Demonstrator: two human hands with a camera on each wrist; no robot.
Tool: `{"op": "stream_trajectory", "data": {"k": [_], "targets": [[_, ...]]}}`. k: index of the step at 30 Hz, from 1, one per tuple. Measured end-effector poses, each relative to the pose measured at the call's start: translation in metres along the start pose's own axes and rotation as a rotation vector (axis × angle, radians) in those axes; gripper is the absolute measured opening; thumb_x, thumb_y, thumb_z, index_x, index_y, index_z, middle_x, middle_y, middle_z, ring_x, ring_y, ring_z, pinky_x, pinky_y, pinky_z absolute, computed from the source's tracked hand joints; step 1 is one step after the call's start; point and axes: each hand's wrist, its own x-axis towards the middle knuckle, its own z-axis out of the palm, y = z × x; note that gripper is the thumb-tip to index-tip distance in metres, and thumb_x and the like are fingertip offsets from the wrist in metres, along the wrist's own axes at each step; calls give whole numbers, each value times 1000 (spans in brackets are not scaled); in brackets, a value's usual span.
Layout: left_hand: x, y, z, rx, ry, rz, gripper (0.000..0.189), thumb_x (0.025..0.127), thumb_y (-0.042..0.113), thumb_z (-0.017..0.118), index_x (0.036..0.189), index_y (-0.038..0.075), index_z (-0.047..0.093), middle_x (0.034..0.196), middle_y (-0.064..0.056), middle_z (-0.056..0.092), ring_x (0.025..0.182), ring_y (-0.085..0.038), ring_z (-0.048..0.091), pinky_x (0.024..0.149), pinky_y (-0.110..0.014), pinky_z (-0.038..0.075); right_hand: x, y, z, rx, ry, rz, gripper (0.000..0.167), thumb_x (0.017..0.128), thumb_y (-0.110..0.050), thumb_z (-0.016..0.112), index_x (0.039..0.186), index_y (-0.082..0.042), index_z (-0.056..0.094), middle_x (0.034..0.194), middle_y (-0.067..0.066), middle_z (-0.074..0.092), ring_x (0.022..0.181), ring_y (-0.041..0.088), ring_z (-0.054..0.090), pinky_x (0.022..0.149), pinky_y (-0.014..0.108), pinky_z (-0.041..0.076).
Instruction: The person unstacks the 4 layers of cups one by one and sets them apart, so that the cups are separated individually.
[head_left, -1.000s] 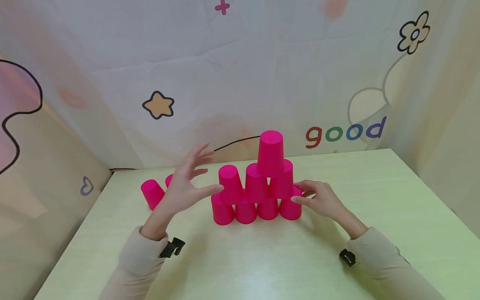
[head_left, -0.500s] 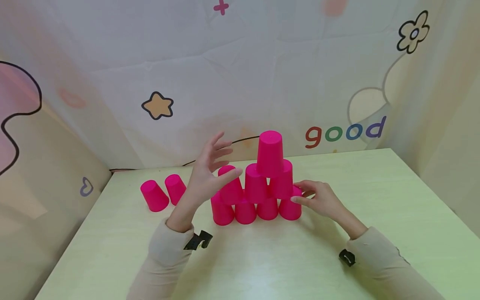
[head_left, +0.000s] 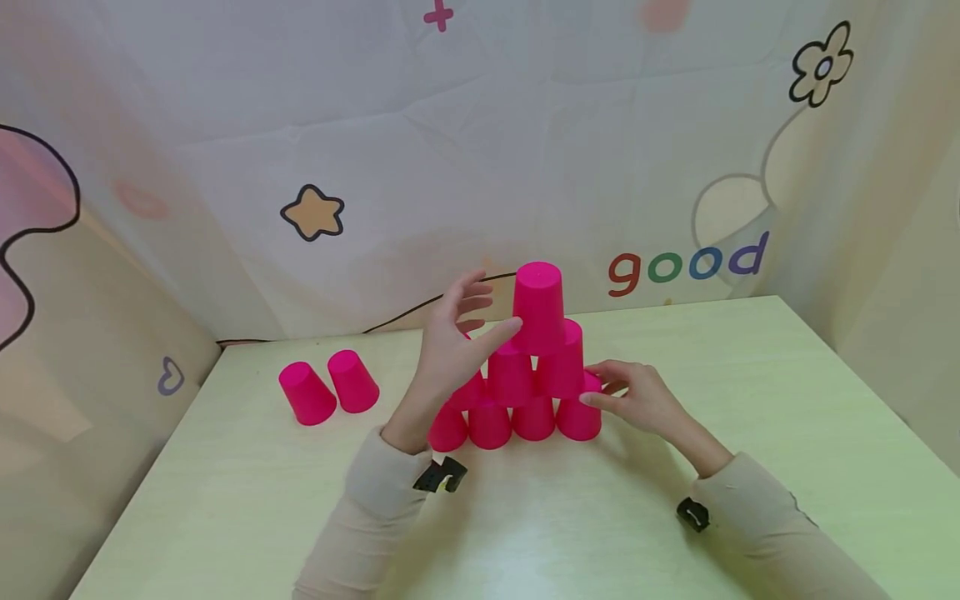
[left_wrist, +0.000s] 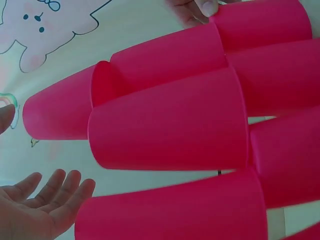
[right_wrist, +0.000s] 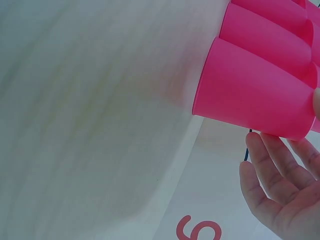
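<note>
Pink cups stand upside down in a stepped stack, with a bottom row, a middle row of three and one top cup (head_left: 538, 308) over the middle row's right part. My left hand (head_left: 453, 346) is raised in front of the stack's left side, fingers spread and thumb near the top cup; it holds nothing and hides the left middle cup. In the left wrist view, the left fingers (left_wrist: 60, 200) stay apart from the top cup. My right hand (head_left: 637, 398) holds the bottom right cup (head_left: 579, 421) near its upper end, thumb in front and fingers behind.
Two more pink cups stand upside down at the left, a near-left cup (head_left: 307, 393) and a cup beside it (head_left: 353, 382). The pale table (head_left: 570, 525) ends at a printed cloth backdrop (head_left: 480, 167). Dark wrist mounts sit on both sleeves.
My left hand has moved right across the front of the stack, from its left edge to near the top cup. The two loose cups are uncovered. My right hand has stayed in place.
</note>
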Motion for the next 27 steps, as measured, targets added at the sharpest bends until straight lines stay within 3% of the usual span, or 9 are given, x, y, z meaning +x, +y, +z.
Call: {"op": "stream_trajectory", "data": {"k": [9, 15, 27], "targets": [[3, -2, 22, -16, 17, -3, 64, 75, 18, 73, 131, 9, 43, 121, -6, 51, 108, -22, 51, 87, -41, 46, 0, 1, 1, -5, 0, -10, 45, 79, -21, 71, 116, 1, 58, 99, 12, 64, 83, 24, 61, 68, 33, 53], [5, -4, 33, 4, 10, -38, 68, 73, 24, 74, 132, 15, 41, 119, 0, 51, 106, -15, 50, 85, -32, 47, 0, 0, 0, -3, 3, -22, 44, 79, -21, 71, 115, 1, 58, 100, 14, 64, 83, 24, 61, 68, 34, 53], [6, -4, 37, 34, 7, -24, 67, 74, 20, 75, 132, 13, 41, 119, -1, 52, 105, -16, 51, 84, -29, 47, 0, 1, 0, 0, 8, -24, 44, 79, -19, 71, 115, 1, 58, 99, 13, 64, 82, 23, 61, 68, 33, 53]]}}
